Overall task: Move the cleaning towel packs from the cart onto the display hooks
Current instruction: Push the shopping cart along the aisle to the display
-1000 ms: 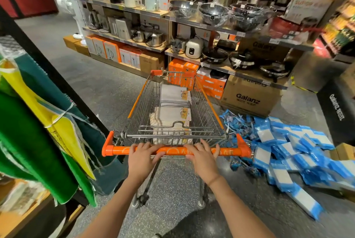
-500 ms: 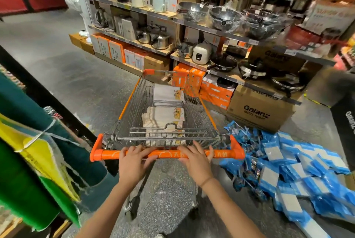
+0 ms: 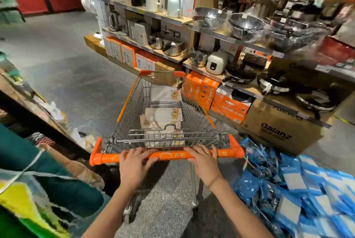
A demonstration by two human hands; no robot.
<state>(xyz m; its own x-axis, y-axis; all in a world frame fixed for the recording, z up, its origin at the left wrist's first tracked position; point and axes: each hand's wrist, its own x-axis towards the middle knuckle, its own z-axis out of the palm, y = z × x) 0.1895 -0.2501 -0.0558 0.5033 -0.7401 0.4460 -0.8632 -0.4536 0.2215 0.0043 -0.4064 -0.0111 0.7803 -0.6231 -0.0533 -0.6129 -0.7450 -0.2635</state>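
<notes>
Gripping cart handle, left hand, right hand, seemingly towel packs just beyond

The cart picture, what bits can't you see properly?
- Head view: display hooks, none visible.
- Towel packs: wire basket of the cart crosses them; count unclear.
- Pack labels: too small to read.
- Blue packs on the floor: cut by right edge, blurred.
- Left hand and right hand: palms hidden on the orange handle.
</notes>
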